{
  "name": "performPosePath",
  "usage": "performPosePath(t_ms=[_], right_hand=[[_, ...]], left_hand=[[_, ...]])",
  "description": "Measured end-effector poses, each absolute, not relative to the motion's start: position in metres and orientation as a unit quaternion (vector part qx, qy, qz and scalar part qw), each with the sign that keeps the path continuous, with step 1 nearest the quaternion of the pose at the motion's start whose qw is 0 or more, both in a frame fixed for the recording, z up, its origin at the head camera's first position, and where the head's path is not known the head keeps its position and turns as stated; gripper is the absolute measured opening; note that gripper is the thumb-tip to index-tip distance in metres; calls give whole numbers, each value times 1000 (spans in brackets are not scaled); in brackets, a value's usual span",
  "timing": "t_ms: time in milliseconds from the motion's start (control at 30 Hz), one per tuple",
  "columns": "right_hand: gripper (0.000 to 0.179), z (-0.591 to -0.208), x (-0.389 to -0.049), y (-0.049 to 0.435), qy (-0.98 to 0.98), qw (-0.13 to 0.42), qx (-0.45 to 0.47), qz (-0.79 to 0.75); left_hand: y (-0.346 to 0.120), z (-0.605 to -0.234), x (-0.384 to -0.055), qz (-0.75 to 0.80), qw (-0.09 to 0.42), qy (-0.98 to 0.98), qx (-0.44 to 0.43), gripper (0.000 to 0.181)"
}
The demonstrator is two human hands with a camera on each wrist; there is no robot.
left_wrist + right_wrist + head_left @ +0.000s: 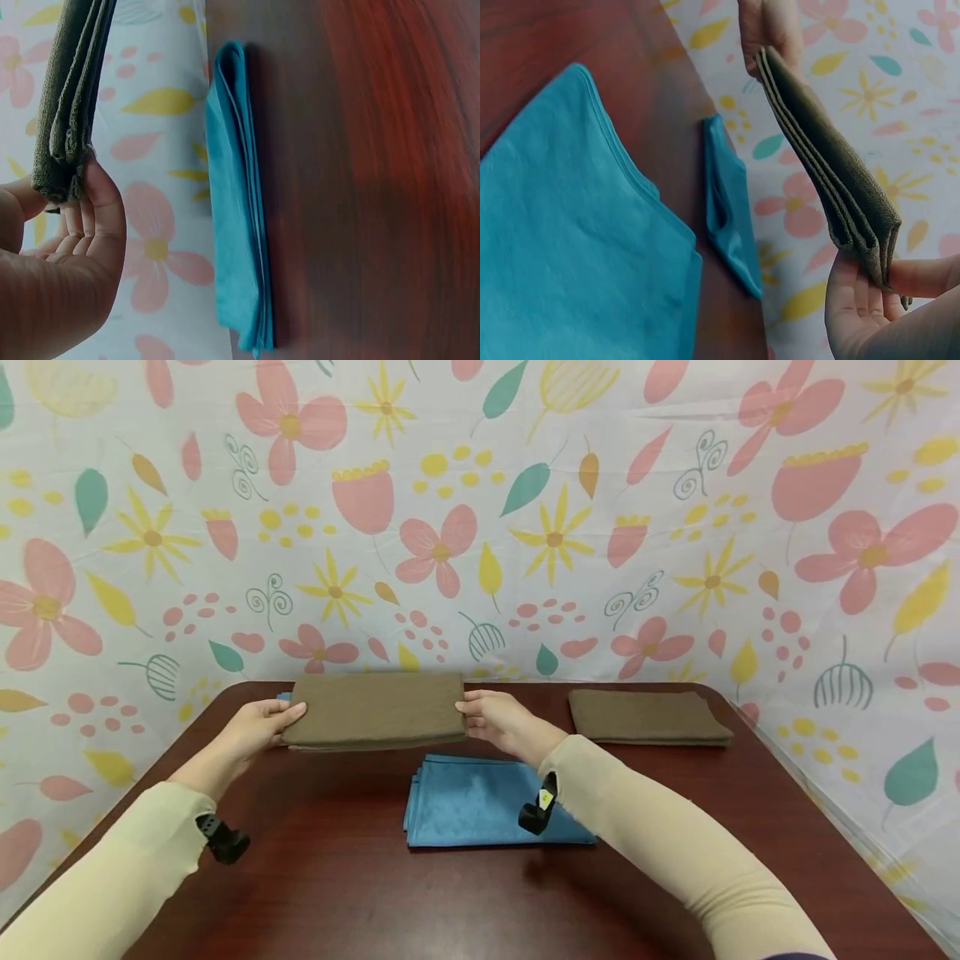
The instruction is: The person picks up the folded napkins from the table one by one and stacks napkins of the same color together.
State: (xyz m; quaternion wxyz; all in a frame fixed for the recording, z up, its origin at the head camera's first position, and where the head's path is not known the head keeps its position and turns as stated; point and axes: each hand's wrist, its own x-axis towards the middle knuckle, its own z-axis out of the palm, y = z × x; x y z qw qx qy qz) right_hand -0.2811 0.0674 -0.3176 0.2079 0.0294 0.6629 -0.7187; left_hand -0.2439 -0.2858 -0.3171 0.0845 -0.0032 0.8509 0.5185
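Observation:
A folded brown cloth (378, 710) is held up above the far left part of the table, its layers showing edge-on in both wrist views. My left hand (253, 733) pinches its left end between thumb and fingers. At the right end my right hand (501, 720) grips it the same way, thumb on one face and fingers on the other. Behind and beneath it lies a folded blue cloth (236, 210), almost wholly hidden in the head view. Another folded blue cloth (480, 806) lies nearer me at the middle, partly covered by my right wrist.
A second folded brown cloth (648, 717) lies at the far right of the dark red-brown table (322, 877). Right behind the table's far edge hangs a white sheet (480, 527) printed with flowers and leaves. Black straps are on both wrists.

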Motion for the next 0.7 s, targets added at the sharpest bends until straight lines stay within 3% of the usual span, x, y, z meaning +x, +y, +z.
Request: performPosePath(t_ms=[233, 467, 700], right_hand=[[55, -310, -287, 86, 658, 209, 21, -723], [54, -304, -290, 100, 647, 209, 30, -733], [56, -298, -292, 115, 646, 202, 35, -735]], left_hand=[[-269, -314, -251, 553, 81, 830, 6, 72], [-256, -308, -255, 551, 92, 830, -6, 57], [-246, -297, -258, 544, 127, 829, 20, 72]])
